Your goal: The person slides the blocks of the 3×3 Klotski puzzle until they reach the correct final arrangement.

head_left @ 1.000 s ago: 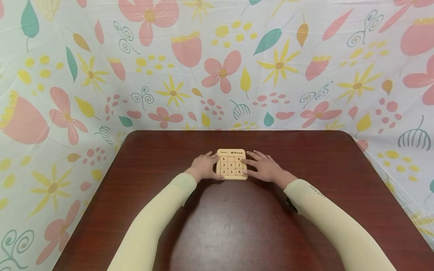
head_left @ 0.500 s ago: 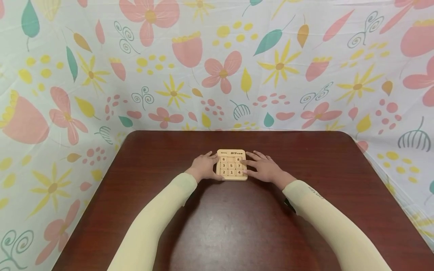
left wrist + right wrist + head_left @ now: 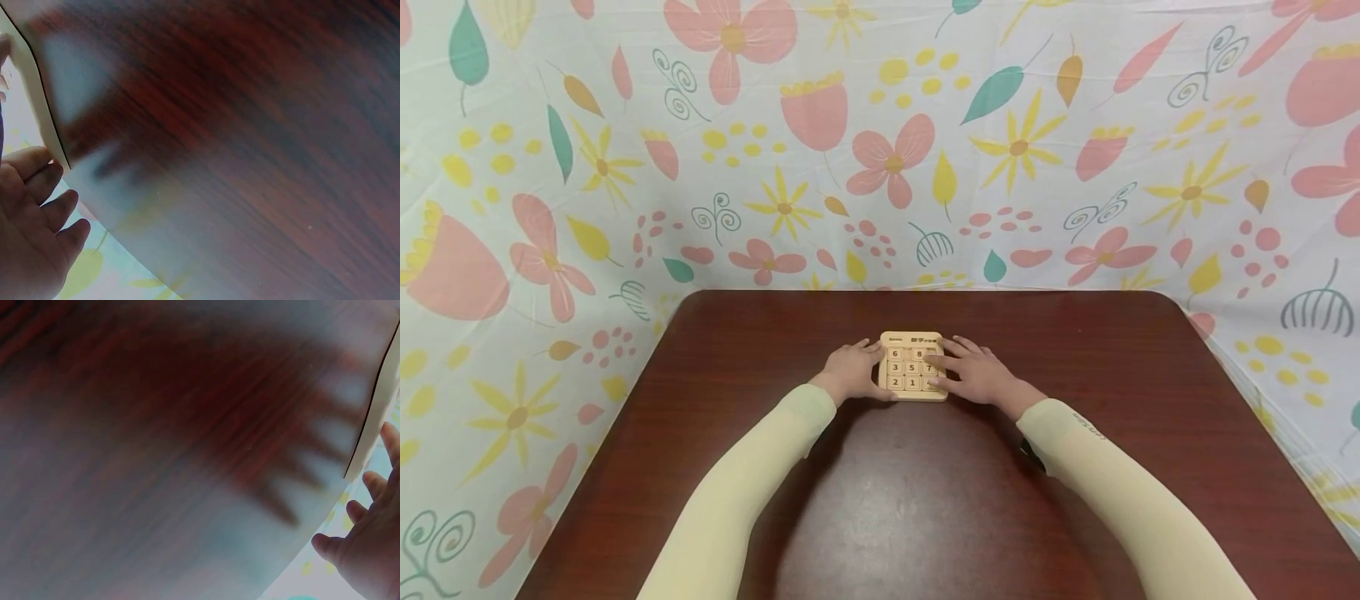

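A pale wooden number slide puzzle (image 3: 912,395) lies flat on the dark table, its numbered tiles facing up. My left hand (image 3: 848,372) holds the board's left side, thumb at the lower corner and fingers at the upper edge. From the right, my right hand (image 3: 981,375) reaches over the board with fingers extended. Its index fingertip touches the 8 tile (image 3: 918,354), which sits partway between the middle and right columns of the top row. The right thumb partly covers the 4 tile. Each wrist view catches the board's side edge (image 3: 39,94) beside the fingers.
The reddish-brown wooden table (image 3: 880,500) has rounded far corners. Behind it and along both sides hangs a white cloth (image 3: 880,242) printed with flowers and leaves. Both forearms, in pale yellow sleeves, cross the table from the front.
My right hand has shifted left, and the 8 tile has slid left from the right column toward the gap in the top row. The left hand stays in place.
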`<action>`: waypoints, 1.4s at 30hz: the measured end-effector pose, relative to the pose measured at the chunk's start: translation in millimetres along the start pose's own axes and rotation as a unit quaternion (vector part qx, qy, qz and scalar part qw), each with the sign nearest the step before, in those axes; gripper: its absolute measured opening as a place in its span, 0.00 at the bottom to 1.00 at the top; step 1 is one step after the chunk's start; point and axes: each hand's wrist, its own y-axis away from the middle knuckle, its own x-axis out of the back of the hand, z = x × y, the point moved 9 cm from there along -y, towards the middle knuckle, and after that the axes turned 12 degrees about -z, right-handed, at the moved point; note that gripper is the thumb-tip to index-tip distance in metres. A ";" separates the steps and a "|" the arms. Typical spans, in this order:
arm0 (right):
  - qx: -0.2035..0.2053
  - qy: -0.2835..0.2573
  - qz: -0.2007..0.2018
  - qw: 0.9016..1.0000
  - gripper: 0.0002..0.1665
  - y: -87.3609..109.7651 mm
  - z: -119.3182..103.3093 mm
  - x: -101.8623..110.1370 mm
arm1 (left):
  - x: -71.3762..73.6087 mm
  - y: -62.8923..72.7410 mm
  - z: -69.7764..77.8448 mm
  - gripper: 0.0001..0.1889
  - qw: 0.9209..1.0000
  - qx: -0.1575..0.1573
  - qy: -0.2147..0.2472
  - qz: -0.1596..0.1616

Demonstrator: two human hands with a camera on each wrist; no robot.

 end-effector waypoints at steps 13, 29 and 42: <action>0.004 0.001 -0.005 1.000 0.33 -3.0 -7.1 -1.7 | 1.5 3.3 2.0 0.53 1.000 -0.005 0.015 0.001; 0.001 0.000 -0.027 1.000 0.35 -8.5 -10.8 -1.1 | 3.5 3.1 1.7 0.53 1.000 -0.001 0.009 -0.002; -0.005 0.001 -0.027 1.000 0.35 -7.3 -14.6 -2.6 | 1.0 1.8 -0.7 0.53 1.000 0.002 0.015 -0.002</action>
